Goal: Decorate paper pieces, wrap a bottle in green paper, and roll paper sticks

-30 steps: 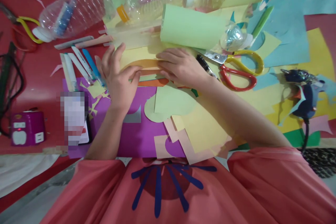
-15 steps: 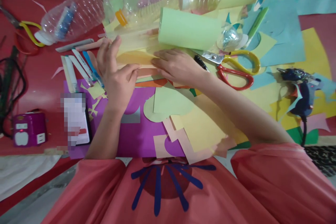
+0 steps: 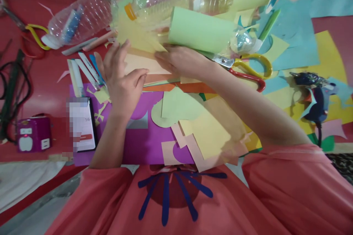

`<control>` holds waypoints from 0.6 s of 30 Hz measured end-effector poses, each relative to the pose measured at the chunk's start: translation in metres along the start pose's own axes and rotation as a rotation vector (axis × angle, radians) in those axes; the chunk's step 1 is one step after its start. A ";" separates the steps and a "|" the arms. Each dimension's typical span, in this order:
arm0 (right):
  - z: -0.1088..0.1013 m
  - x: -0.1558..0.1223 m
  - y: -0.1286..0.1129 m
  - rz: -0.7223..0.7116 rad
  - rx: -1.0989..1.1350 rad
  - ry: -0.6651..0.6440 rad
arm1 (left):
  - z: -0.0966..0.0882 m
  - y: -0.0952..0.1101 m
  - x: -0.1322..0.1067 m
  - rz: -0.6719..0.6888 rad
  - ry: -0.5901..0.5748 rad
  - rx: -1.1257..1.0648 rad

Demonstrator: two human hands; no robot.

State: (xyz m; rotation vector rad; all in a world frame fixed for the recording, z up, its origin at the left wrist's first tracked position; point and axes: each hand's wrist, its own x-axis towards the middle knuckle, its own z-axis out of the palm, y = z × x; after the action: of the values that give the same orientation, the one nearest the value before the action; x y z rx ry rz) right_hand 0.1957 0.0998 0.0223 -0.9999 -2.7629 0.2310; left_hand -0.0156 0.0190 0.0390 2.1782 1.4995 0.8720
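My left hand [image 3: 121,77] and my right hand [image 3: 180,62] both rest on a stack of coloured paper sheets at the table's middle. The left hand pinches the edge of a pale peach sheet [image 3: 140,67] between thumb and fingers. The right hand's fingers close on a yellow sheet [image 3: 135,36] that is lifted and blurred above the stack. An orange strip [image 3: 176,87] shows under the stack, on a purple sheet [image 3: 143,139]. A green paper roll [image 3: 200,31] lies just behind my right hand.
Clear plastic bottles [image 3: 79,16] lie at the back. Red-and-yellow scissors [image 3: 248,68] are right of my right hand, a dark glue gun [image 3: 316,93] farther right. Paper strips [image 3: 79,71] and a phone [image 3: 82,123] lie left, a purple socket box [image 3: 33,134] at the far left.
The yellow sheet has been lifted and swung up toward the bottles, uncovering the peach sheet. My right hand moved slightly back and left; my left hand stayed nearly in place.
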 end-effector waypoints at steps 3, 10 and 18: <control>-0.007 -0.001 -0.007 0.037 -0.047 -0.056 | -0.004 0.009 0.001 -0.022 0.083 0.141; -0.012 -0.003 -0.006 0.032 0.081 -0.010 | -0.016 0.003 -0.007 0.108 0.074 0.228; -0.025 -0.001 -0.010 0.082 0.016 -0.146 | -0.030 0.009 -0.002 0.387 0.159 0.343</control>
State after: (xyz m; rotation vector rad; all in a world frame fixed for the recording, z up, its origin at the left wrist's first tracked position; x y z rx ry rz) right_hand 0.1968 0.0936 0.0488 -1.1374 -2.8471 0.3512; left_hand -0.0298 0.0122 0.0659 2.7738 1.4036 0.9852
